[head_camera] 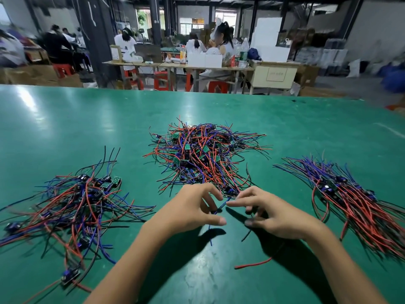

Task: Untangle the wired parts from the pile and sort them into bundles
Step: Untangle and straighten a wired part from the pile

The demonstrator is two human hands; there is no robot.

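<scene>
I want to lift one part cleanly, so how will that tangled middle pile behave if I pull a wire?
The middle pile probably drags neighbours along, since its wires cross everywhere. The thin wires curve loosely, so likely floppy. The small boards look light.

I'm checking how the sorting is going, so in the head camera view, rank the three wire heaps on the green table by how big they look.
1. Left heap
2. Middle pile, farther off, so it's a close call with the left
3. Right bundle, partly cut off, so unsure
</scene>
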